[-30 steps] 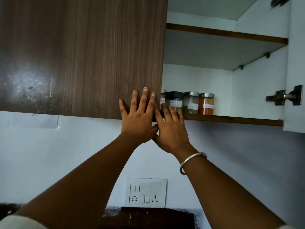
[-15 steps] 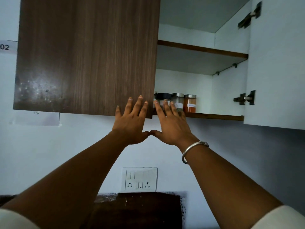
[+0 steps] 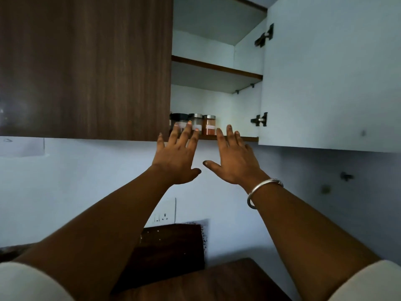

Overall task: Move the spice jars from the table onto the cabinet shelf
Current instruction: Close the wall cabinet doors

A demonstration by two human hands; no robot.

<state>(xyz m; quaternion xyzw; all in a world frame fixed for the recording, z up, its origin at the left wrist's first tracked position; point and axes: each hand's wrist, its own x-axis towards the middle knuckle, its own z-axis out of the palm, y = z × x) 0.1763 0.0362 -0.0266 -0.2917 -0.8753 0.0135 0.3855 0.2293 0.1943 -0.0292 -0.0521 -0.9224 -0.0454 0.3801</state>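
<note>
Three spice jars stand in a row on the lowest cabinet shelf, pressed close to one another at the shelf's left end, and I see a sliver of what may be a fourth behind the closed door. The leftmost visible jar has a black lid, the middle one a silver lid, and the orange-filled jar sits on the right. My left hand is raised in front of the jars with fingers spread and flat, holding nothing; its fingertips overlap the black-lidded and silver-lidded jars in my view, though I cannot tell whether they touch. My right hand is likewise spread wide and empty, its fingertips near the shelf's front edge, just right of the orange jar. A silver bangle circles the right wrist. The white right-hand door hangs open. Below, a dark wooden table shows between my forearms, and a wall socket sits beside the left arm.
</note>
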